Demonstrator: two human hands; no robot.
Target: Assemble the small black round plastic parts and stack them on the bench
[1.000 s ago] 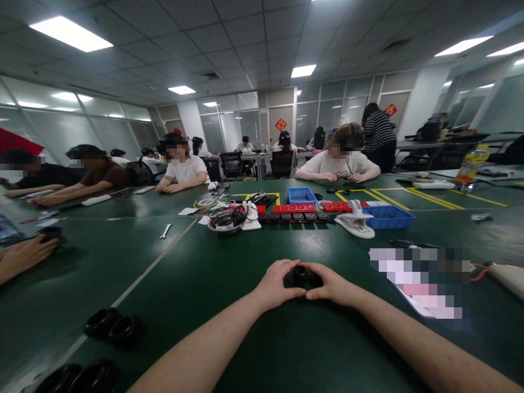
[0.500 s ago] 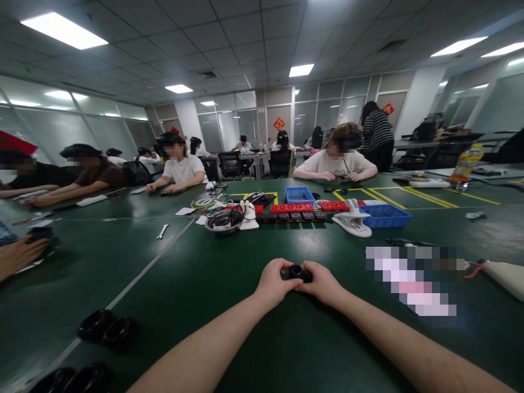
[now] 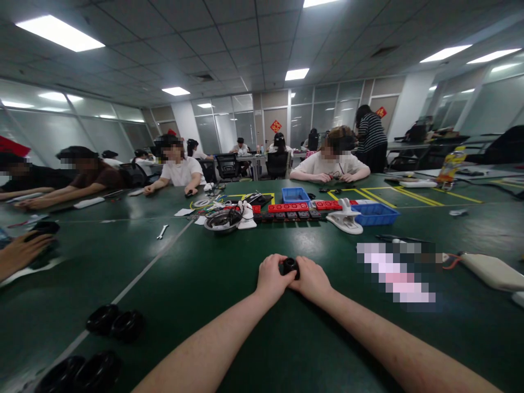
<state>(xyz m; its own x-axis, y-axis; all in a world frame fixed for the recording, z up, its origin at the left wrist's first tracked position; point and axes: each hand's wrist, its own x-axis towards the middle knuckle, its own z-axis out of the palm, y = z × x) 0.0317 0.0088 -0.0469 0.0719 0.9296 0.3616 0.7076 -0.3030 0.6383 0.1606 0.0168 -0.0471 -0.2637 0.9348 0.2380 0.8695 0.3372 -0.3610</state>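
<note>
Between both hands is a small, glossy black round part (image 3: 290, 265) with a hole in its top, held just over the green tabletop. My left hand (image 3: 271, 277) has thumb and fingers closed on its left side. Closed against the right side is my right hand (image 3: 313, 279). The fingers hide most of the part's lower body. Similar black rounded parts (image 3: 103, 319) stand in pairs on the table at lower left, away from my hands.
Beyond my hands lie a red and black strip of modules (image 3: 289, 207), a white clamp (image 3: 346, 218), blue bins (image 3: 375, 213) and a bowl of cables (image 3: 221, 221). A wrench (image 3: 162, 232) lies to the left. A co-worker's hand (image 3: 24, 248) is at far left.
The black part has been turned more upright in my hands, its hole now facing up. My right hand has come closer to my left. The view has shifted slightly.
</note>
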